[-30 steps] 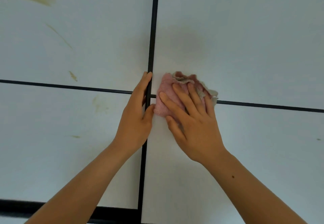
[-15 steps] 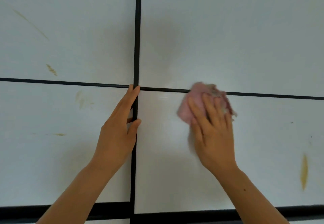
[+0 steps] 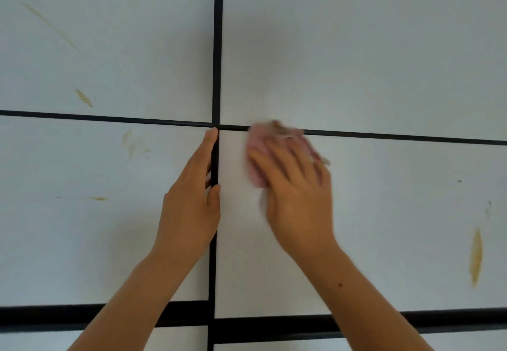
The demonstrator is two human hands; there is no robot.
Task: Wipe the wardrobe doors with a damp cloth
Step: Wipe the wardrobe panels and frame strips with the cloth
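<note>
Cloth (image 3: 256, 146), pink, crumpled and blurred: I see it under and just beyond the straight, spread fingers of the right hand (image 3: 297, 197), which press it flat on the white wardrobe door (image 3: 378, 227). Its longer side runs roughly along the horizontal black strip (image 3: 397, 137) at the fingertips. The left hand (image 3: 189, 205) lies flat with straight fingers along the vertical black seam (image 3: 217, 48), holding nothing. Yellowish smears (image 3: 476, 257) lie well outside both hands' fingers.
</note>
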